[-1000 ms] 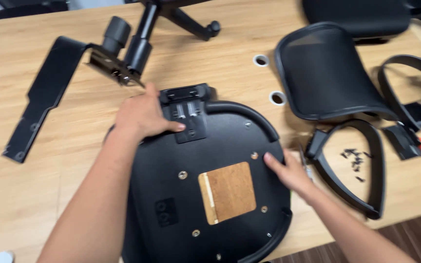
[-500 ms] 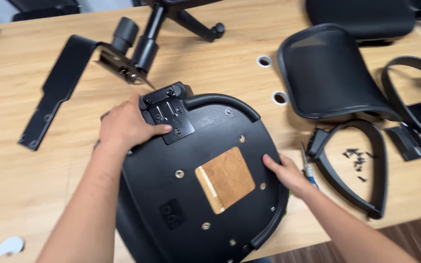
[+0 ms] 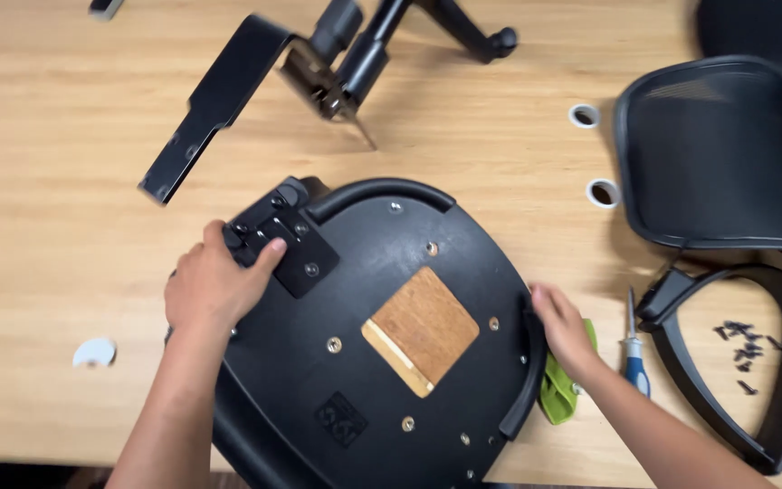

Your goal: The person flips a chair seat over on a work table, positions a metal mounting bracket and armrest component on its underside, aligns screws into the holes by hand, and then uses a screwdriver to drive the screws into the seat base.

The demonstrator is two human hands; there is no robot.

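- An upturned black chair seat (image 3: 382, 362) lies underside up on the wooden table (image 3: 65, 181), in the near middle of the scene, with a bare wooden patch (image 3: 423, 328) showing at its centre
- The left hand (image 3: 214, 288) rests on the seat's left edge, fingers together and curled over a black bracket plate (image 3: 287, 244) fixed there
- The right hand (image 3: 563, 328) grips the seat's right rim, fingers wrapped close around the edge, just above a green cloth (image 3: 558, 394)
- A blue-handled screwdriver (image 3: 634, 349) lies just right of that hand
- Further right sits a black armrest loop (image 3: 771, 362) with loose screws (image 3: 746, 344) inside it
- A mesh chair back (image 3: 717, 154) lies at the far right
- A chair base with its metal lever arm (image 3: 219, 100) lies at the far middle
- A small white disc (image 3: 94, 352) lies at the near left
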